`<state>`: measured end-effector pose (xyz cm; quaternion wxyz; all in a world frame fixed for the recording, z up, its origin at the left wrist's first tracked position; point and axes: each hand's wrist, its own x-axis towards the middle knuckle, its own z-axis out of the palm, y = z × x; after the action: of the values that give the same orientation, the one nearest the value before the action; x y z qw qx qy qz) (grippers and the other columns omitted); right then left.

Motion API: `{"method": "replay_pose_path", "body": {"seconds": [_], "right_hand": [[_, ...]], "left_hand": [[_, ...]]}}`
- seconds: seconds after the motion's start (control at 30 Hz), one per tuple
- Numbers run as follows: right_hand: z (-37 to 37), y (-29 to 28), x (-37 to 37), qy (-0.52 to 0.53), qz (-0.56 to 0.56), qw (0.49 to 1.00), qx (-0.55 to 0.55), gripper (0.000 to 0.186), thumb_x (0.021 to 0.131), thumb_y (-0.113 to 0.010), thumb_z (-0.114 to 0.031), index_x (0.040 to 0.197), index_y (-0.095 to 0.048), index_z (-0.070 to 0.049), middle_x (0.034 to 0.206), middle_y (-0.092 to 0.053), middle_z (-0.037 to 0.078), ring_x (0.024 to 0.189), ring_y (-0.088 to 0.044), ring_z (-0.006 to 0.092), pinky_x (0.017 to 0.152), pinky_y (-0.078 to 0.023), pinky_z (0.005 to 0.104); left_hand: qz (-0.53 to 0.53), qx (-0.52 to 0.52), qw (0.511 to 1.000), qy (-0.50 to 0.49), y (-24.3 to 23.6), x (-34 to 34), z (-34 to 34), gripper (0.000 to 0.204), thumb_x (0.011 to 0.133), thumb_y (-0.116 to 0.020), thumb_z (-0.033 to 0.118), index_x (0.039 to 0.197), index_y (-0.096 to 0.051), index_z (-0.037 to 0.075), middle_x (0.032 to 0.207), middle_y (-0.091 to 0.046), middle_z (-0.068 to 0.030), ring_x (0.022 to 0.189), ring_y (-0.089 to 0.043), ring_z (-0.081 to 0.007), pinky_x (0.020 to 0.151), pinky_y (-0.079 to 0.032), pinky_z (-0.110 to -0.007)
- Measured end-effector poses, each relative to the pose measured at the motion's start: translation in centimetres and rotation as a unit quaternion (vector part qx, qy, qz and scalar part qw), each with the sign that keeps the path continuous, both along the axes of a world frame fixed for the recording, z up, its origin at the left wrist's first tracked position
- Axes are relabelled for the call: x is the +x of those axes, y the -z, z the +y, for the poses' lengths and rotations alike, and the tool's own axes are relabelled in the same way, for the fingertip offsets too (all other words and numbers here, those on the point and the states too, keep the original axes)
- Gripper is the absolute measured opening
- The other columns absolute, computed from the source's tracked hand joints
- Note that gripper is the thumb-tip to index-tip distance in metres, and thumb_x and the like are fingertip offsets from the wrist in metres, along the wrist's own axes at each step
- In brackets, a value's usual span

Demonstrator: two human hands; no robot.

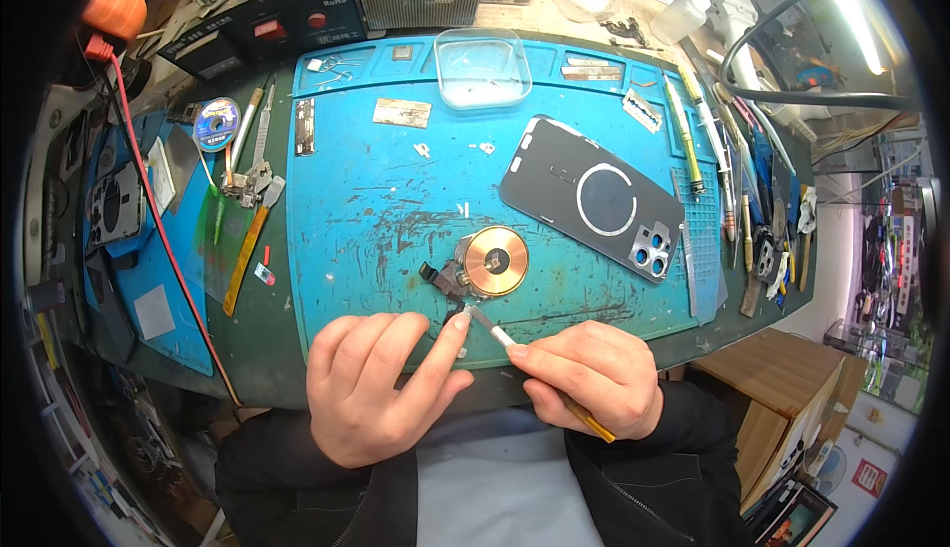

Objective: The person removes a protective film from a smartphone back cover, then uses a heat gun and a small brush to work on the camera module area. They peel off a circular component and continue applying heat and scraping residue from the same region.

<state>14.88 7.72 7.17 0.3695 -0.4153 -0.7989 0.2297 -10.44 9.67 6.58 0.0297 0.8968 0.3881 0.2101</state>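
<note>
In the middle of the blue mat lies a round copper charging coil (497, 262) with a dark flex piece (450, 280) on its left side. My left hand (381, 379) comes in below it; the index finger is stretched out, its tip on the lower end of the dark piece, and the thumb stands apart. My right hand (599, 374) grips a slim knife (503, 335) with a pale collar and a brass-coloured handle. Its thin blade points up and left, close beside my left fingertip. Whether the blade touches the piece is too small to tell.
A black phone back cover (594, 196) lies right of the coil. Farther back stands a clear plastic tray (483, 70). Tweezers and pen-like tools (693, 132) line the right side. A solder-type spool (216, 124) and a red cable (163, 211) are at left.
</note>
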Motion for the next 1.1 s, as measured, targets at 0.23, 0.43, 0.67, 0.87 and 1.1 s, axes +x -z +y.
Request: {"method": "replay_pose_path", "body": {"seconds": [0.23, 0.43, 0.67, 0.87, 1.1], "right_hand": [[0.0, -0.1, 0.1, -0.004, -0.002, 1.000, -0.003, 0.039, 0.072, -0.082, 0.005, 0.110, -0.076, 0.003, 0.090, -0.076, 0.010, 0.071, -0.072, 0.0229, 0.060, -0.057, 0.0327], [0.0, 0.0, 0.2, -0.009, -0.008, 1.000, -0.011, 0.033, 0.075, -0.077, 0.003, 0.108, -0.079, 0.000, 0.090, -0.077, 0.009, 0.070, -0.071, 0.0215, 0.061, -0.058, 0.0311], [-0.3, -0.1, 0.3, -0.006, 0.004, 1.000, -0.016, 0.032, 0.077, -0.074, 0.005, 0.108, -0.078, 0.001, 0.088, -0.077, 0.010, 0.070, -0.072, 0.0219, 0.061, -0.058, 0.0317], [-0.8, 0.3, 0.3, 0.039, 0.068, 0.997, 0.022, 0.035, 0.073, -0.071, 0.010, 0.107, -0.077, 0.001, 0.084, -0.076, 0.010, 0.069, -0.071, 0.0228, 0.061, -0.057, 0.0320], [-2.1, 1.1, 1.5, 0.062, 0.058, 0.987, 0.135, 0.033, 0.075, -0.067, 0.012, 0.105, -0.076, 0.001, 0.082, -0.074, 0.009, 0.067, -0.071, 0.0241, 0.061, -0.057, 0.0328]], "left_hand": [[0.002, -0.001, 1.000, -0.001, 0.1, -0.1, -0.1, 0.034, 0.094, -0.075, 0.034, 0.121, -0.080, 0.014, 0.116, -0.062, -0.0034, 0.106, -0.060, -0.0206, 0.091, -0.050, -0.040], [-0.017, 0.002, 1.000, 0.002, 0.2, 0.0, 0.1, 0.036, 0.094, -0.073, 0.035, 0.121, -0.081, 0.011, 0.113, -0.063, -0.0058, 0.099, -0.061, -0.0244, 0.086, -0.048, -0.043], [-0.005, -0.007, 1.000, -0.003, 0.2, -0.1, -0.1, 0.033, 0.092, -0.077, 0.031, 0.121, -0.080, 0.015, 0.115, -0.063, -0.0036, 0.105, -0.060, -0.0211, 0.089, -0.050, -0.040], [-0.094, -0.022, 0.995, -0.012, 0.1, 0.0, 0.2, 0.044, 0.083, -0.083, 0.020, 0.125, -0.077, 0.011, 0.112, -0.066, -0.0036, 0.100, -0.064, -0.0240, 0.086, -0.051, -0.041], [-0.236, -0.116, 0.960, -0.091, -6.3, -2.2, 0.6, 0.010, 0.096, -0.074, 0.002, 0.101, -0.065, -0.002, 0.087, -0.067, -0.0091, 0.082, -0.067, -0.0181, 0.076, -0.052, -0.029]]}}
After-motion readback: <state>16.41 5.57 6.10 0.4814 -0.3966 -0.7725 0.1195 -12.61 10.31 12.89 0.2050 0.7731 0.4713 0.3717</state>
